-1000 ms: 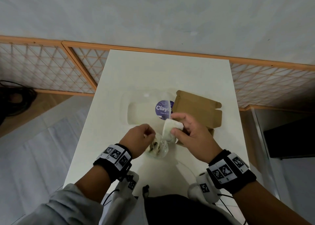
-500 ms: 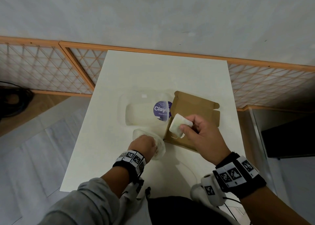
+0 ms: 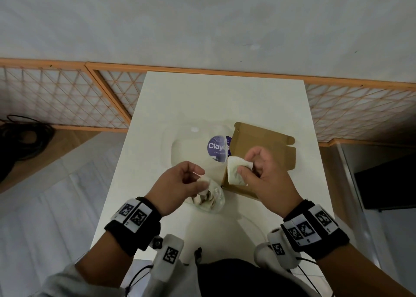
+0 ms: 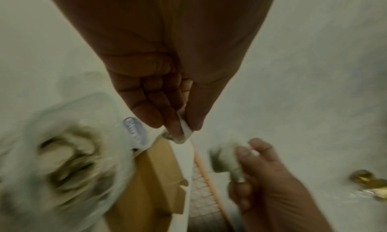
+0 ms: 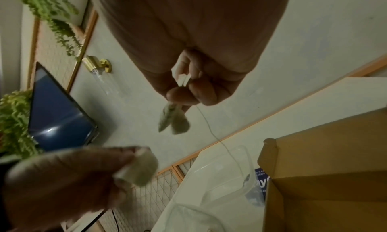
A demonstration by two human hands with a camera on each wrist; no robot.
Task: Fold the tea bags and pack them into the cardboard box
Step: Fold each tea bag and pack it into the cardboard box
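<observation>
Your right hand (image 3: 265,179): fingers curled, thumb and fingertips pinching a folded tea bag (image 3: 236,170) by its edge, the pale bag sticking out to the hand's left; in the right wrist view a thin string (image 5: 211,131) trails down from this grip. Directly under and beyond this hand: the cardboard box (image 3: 263,145), open, brown, its lid flap standing back on the far side, its near edge just below your wrist. Your left hand (image 3: 180,184): fingers curled, thumb and forefinger pinching a second tea bag (image 3: 203,180) by a small white part, seen most clearly in the left wrist view (image 4: 185,131). Just right of and below this hand: a clear plastic bag (image 3: 209,198) holding more tea bags, lying on the table, touching or nearly touching the hand's fingers; which cannot be told. Beyond the left hand, between it and the box: a clear plastic lid or tray with a round purple label (image 3: 218,148), lying flat and butted against the box's left side. Beneath everything: the white table (image 3: 225,98). The two hands are near each other but apart, both raised above the tabletop.
</observation>
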